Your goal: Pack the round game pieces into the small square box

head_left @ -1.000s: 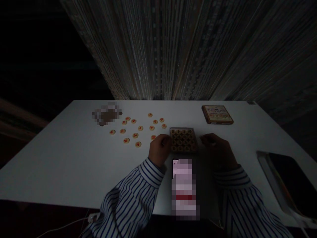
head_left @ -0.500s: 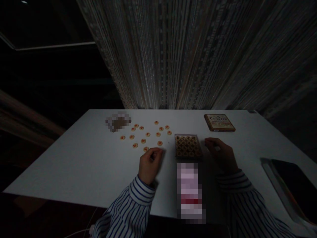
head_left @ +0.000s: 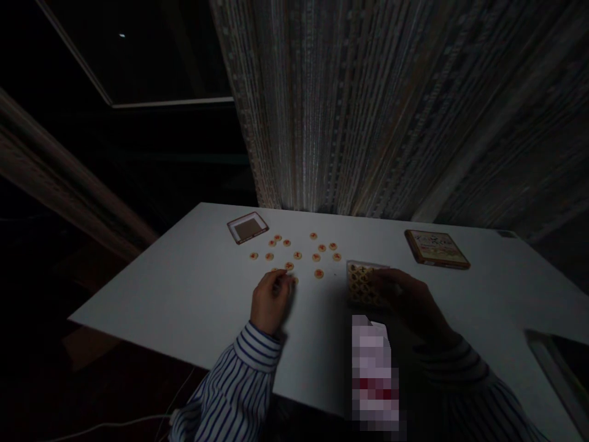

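My left hand is over the white table, its thumb and fingers curled together beside two xiangqi pieces. One round wooden piece with red marking lies just beyond the fingertips, and another piece shows partly beside the thumb. Whether anything sits in the pinch is hidden. At the right, my right hand reaches over a clear-sided box holding rows of pieces with dark marking. Its closed fingers cover the box's right part, and what lies between them cannot be made out.
Several red-marked pieces are scattered in the table's middle. A shallow open tray or lid lies far left, a flat decorated box far right. A pixelated pinkish item is near the front edge; a dark flat object sits right.
My right hand has moved left onto the box of pieces. My left hand has moved to the loose pieces nearest me. The camera's view has turned left, shifting everything rightward.
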`<state>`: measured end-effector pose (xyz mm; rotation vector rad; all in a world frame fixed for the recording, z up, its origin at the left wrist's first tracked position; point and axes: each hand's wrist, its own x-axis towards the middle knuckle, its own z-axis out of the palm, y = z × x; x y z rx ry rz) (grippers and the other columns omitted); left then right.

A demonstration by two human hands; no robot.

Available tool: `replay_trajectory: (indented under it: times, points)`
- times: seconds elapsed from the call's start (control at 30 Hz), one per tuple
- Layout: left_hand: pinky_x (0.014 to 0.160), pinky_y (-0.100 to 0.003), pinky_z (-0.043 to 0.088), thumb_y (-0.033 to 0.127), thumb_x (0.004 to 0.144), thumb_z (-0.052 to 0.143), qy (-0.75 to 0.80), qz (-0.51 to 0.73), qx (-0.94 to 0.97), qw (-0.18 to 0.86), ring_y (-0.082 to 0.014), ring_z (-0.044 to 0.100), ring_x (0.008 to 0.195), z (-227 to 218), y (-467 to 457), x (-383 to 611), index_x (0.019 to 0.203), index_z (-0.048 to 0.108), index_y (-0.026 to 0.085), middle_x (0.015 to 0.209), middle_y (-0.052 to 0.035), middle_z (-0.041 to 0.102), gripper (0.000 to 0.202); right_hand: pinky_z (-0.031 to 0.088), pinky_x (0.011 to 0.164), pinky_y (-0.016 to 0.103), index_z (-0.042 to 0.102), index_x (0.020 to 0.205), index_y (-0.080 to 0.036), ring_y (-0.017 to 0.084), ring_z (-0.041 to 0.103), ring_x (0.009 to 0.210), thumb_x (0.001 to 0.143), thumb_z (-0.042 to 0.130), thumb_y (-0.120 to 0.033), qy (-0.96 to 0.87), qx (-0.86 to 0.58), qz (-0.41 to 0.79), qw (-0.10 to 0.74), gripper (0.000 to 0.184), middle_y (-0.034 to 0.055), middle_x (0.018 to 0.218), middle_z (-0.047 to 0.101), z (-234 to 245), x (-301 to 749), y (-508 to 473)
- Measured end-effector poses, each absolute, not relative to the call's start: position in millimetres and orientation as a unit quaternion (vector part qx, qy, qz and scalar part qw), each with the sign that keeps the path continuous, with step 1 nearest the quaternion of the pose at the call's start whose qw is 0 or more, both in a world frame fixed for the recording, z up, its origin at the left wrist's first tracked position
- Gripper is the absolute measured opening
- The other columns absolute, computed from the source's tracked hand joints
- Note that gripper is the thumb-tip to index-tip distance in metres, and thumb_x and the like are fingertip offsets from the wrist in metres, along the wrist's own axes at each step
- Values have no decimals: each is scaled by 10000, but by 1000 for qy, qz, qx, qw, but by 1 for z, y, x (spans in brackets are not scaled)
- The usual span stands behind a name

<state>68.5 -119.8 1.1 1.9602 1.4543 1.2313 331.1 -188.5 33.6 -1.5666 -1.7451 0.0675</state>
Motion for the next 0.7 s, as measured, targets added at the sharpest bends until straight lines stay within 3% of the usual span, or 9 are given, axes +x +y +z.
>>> replay_trajectory:
  times: [0.17, 0.37, 0.7]
  points:
    - [800, -361, 476, 276, 764, 556, 521, 411, 739, 117, -200, 587, 881, -18, -117, 68, 927, 602, 152, 902, -86, 652, 210, 476, 608, 318, 648, 797, -197, 188, 628, 683, 824, 421, -274, -766, -570, -4, 298, 241, 70, 758, 688, 42, 309, -173]
    - [817, -382, 461, 251, 757, 565, 518, 343, 777, 99, -221, 562, 921, -25, -115, 68, 1006, 574, 164, 962, -80, 642, 264, 417, 589, 293, 648, 817, -191, 175, 605, 647, 839, 418, -237, -827, -535, -32, 171, 236, 63, 729, 671, 43, 285, -155]
    - [806, -385, 453, 267, 760, 589, 528, 290, 792, 96, -225, 537, 921, -22, -110, 74, 999, 597, 175, 980, -73, 621, 256, 421, 675, 295, 632, 884, -185, 166, 615, 721, 861, 420, -234, -851, -506, -57, 126, 219, 73, 842, 681, 36, 265, -148]
